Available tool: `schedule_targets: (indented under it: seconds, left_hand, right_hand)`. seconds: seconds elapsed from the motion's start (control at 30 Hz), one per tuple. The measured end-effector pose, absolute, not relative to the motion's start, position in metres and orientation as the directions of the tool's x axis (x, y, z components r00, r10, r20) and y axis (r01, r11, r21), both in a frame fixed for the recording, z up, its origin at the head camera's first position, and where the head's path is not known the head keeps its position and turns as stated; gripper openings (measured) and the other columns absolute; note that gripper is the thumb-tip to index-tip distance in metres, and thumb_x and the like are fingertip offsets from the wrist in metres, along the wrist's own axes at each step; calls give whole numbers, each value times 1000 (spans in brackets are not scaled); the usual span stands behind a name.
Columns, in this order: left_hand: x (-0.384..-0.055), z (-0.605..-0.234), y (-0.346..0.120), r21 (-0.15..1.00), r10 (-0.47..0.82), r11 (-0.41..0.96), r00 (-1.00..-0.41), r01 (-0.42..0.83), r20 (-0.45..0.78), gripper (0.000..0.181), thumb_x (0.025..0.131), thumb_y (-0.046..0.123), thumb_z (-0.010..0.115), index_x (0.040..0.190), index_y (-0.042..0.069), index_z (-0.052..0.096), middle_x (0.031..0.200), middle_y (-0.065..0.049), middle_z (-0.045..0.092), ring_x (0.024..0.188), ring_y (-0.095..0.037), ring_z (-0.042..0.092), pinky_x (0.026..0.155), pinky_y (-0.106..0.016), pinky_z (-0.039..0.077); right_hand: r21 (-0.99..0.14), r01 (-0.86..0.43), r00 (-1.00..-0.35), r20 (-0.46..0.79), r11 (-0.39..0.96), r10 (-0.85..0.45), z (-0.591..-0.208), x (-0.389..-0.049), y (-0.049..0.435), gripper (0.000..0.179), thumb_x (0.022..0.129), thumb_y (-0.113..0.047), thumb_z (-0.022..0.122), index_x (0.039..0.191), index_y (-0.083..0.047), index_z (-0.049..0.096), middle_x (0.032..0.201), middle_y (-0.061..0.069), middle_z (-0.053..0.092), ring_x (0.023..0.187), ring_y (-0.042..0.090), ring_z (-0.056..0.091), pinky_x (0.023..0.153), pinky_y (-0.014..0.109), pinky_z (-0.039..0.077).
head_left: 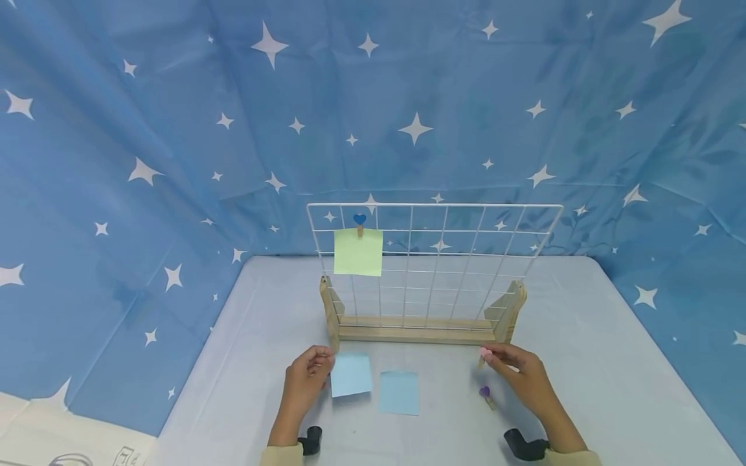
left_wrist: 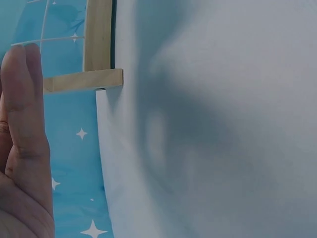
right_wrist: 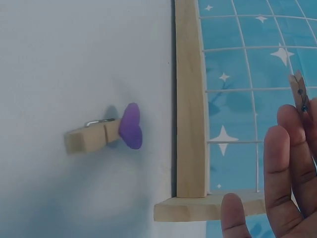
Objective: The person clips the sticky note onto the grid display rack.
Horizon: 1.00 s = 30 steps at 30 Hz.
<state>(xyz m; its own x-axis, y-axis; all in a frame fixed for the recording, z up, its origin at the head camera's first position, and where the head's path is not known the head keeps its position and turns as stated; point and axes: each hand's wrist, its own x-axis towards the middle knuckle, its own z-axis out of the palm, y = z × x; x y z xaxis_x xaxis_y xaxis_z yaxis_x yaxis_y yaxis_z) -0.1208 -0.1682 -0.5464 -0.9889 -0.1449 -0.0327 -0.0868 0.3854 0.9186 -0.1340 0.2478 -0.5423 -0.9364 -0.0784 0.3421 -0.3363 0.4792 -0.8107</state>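
My left hand [head_left: 305, 377] pinches a light blue sticky note [head_left: 351, 375] at its left edge and holds it tilted above the table; in the left wrist view, only its fingers [left_wrist: 25, 99] show at the left. A second blue sticky note [head_left: 399, 393] lies flat just to the right. Between thumb and fingertips, my right hand [head_left: 522, 375] grips a small wooden clothespin [right_wrist: 299, 91] with a pink heart [head_left: 486, 353]. Near that hand, a clothespin with a purple heart [right_wrist: 131, 126] lies on the table.
Behind the hands stands a white wire grid [head_left: 434, 230] on a wooden base [head_left: 416, 334]. A yellow-green sticky note [head_left: 358, 254] hangs at its upper left under a blue-heart clothespin [head_left: 360, 223]. A blue star-patterned cloth [head_left: 408, 97] surrounds the white table [head_left: 571, 310].
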Motion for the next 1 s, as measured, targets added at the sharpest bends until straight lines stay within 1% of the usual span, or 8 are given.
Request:
schedule_targets:
  seconds: [0.33, 0.57, 0.63, 0.73, 0.83, 0.93, 1.0]
  left_hand:
    - [-121, -537, -164, 936, -140, 347, -990, -61, -12, 12, 105, 11, 70, 114, 3, 73, 97, -7, 73, 81, -16, 69, 62, -26, 61]
    - [-121, -531, -164, 937, -173, 346, -985, -42, 19, 10, 105, 9, 70, 112, 3, 74, 95, -7, 72, 77, -15, 68, 60, -26, 60]
    - [-121, -529, -163, 940, -180, 340, -983, -39, 25, 9, 105, 9, 71, 112, 4, 74, 95, -7, 73, 78, -15, 69, 60, -26, 61]
    - [-121, -526, -162, 942, -184, 335, -983, -35, 29, 9, 105, 10, 71, 111, 4, 74, 96, -7, 73, 81, -16, 71, 61, -26, 62]
    - [-120, -523, -161, 941, -183, 337, -983, -34, 31, 10, 105, 10, 71, 111, 4, 75, 97, -7, 73, 83, -16, 71, 62, -26, 62]
    - [-119, -519, -160, 940, -182, 341, -982, -25, 40, 9, 105, 10, 72, 111, 4, 75, 95, -7, 73, 82, -15, 71, 63, -26, 62]
    - [-118, -516, -160, 939, -180, 343, -982, -13, 52, 9, 104, 9, 72, 111, 4, 75, 94, -6, 72, 81, -15, 70, 63, -26, 62]
  right_hand:
    - [-811, -330, -934, 354, 483, -45, -535, -135, 246, 13, 97, 4, 75, 108, -1, 80, 95, -3, 79, 90, -4, 68, 86, 6, 49]
    - [-795, -302, -943, 330, 526, -43, -528, -135, 247, 14, 98, 0, 76, 111, 0, 80, 99, 6, 81, 90, -5, 68, 85, 5, 48]
    - [-792, -293, -946, 322, 535, -42, -525, -135, 246, 13, 98, -2, 77, 111, -2, 81, 99, 5, 81, 90, -4, 68, 85, 6, 48]
    - [-788, -271, -953, 299, 553, -41, -520, -135, 246, 12, 99, -5, 77, 110, -4, 82, 98, 2, 81, 90, -4, 68, 86, 9, 50]
    - [-780, -249, -961, 275, 575, -44, -515, -134, 245, 12, 100, -8, 77, 111, -5, 82, 98, 0, 81, 91, -5, 67, 86, 15, 54]
    - [-778, -238, -965, 257, 582, -51, -511, -134, 245, 13, 101, -8, 76, 113, -5, 81, 100, 0, 81, 92, -5, 66, 84, 21, 57]
    - [-780, -239, -966, 254, 578, -56, -508, -133, 244, 14, 101, -8, 76, 113, -4, 81, 100, 2, 81, 91, -4, 66, 82, 23, 59]
